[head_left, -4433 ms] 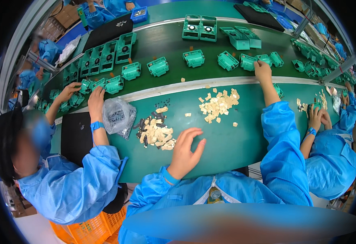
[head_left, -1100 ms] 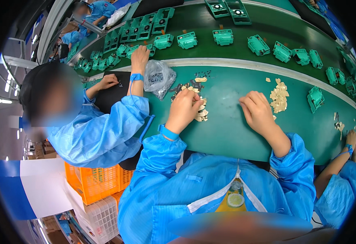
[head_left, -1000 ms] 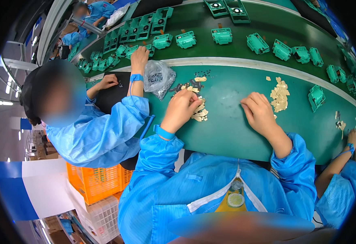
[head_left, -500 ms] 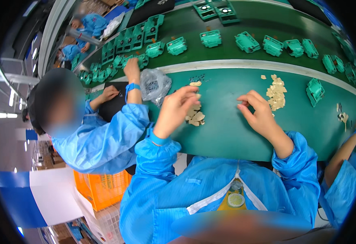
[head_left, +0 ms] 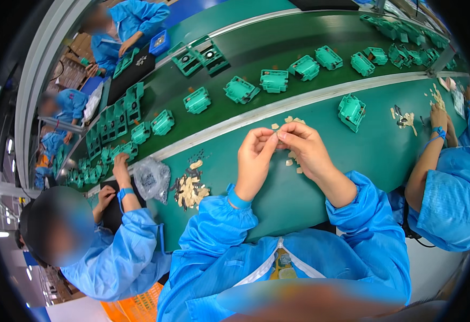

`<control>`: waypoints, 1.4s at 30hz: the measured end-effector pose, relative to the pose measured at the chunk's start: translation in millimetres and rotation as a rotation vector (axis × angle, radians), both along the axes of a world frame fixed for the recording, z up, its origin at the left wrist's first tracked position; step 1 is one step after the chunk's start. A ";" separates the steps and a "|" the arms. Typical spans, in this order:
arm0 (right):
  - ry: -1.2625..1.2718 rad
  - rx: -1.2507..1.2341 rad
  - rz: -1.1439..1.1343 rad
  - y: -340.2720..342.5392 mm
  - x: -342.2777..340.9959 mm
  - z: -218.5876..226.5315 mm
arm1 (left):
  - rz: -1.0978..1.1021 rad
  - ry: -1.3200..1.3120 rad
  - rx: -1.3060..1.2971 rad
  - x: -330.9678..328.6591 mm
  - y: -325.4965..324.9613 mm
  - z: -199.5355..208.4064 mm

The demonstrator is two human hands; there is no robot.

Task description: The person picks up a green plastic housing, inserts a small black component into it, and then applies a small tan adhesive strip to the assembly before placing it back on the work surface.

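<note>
My left hand [head_left: 255, 160] and my right hand [head_left: 311, 152] meet fingertip to fingertip above the green work surface, both in a pinch. Whatever lies between the fingertips is too small to make out. Small flat cream pieces [head_left: 288, 119] lie just beyond and under my right hand, partly hidden by it. To the left of my left hand is a heap of cream pieces mixed with dark ones [head_left: 189, 192], with tiny black parts [head_left: 198, 156] scattered beyond it. A green plastic housing [head_left: 351, 112] lies on the surface, right of and beyond my hands.
A conveyor belt [head_left: 170, 124] with several green housings runs behind a pale metal rail [head_left: 235, 119]. A clear plastic bag [head_left: 152, 180] of small parts is at the left, beside a co-worker's arm [head_left: 125, 180]. Another co-worker's arm [head_left: 427, 142] reaches in at the right, near another small pile [head_left: 404, 119].
My left hand has left the cream heap and come together with my right hand, both now pinching. The view has turned, showing more of the right side.
</note>
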State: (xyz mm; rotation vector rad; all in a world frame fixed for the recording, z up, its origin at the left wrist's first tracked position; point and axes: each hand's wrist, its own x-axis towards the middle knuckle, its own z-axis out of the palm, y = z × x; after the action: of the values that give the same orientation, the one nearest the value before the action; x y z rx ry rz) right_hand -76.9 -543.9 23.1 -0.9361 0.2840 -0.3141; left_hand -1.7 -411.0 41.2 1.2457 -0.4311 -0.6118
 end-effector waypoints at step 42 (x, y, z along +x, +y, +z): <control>0.240 -0.537 0.070 -32.7 -11.1 11.3 | 0.242 -1.034 0.357 -2.6 -11.4 -13.8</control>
State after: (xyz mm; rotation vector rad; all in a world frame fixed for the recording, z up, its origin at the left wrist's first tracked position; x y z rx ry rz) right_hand -88.0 -576.6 34.5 -1.5147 0.3954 -0.2148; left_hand -4.4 -422.4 27.5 1.8821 -1.0301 0.2314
